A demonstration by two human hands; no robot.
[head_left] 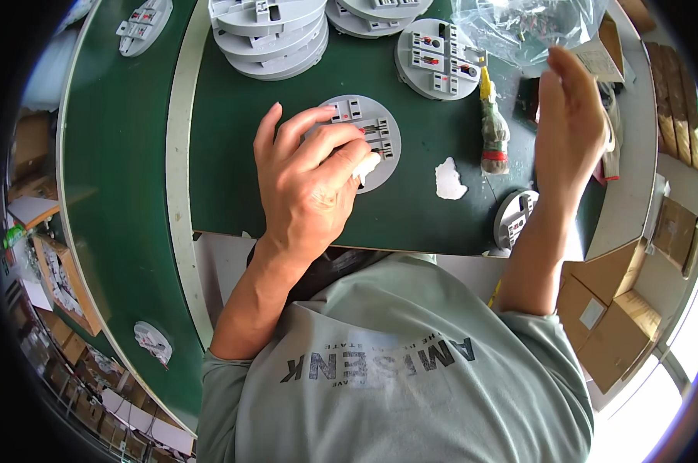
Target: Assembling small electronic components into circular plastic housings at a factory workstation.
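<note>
My left hand is bent over a round light-grey plastic base on the green table. Its fingers curl onto the base's slotted fittings, covering the left side. A small white piece shows at the thumb and index finger; I cannot tell whether it is held or wrapped round the thumb. My right hand is raised at the table's right side, slightly blurred, fingers stretched out and nothing visible in them. It is near a clear plastic bag of small parts. Left of it lies a tool with a taped, wrapped handle.
Stacked round bases stand at the far left, with another base farther right. A smaller round part lies by the near right edge. A torn white scrap lies mid-table. Cardboard boxes stand at the right.
</note>
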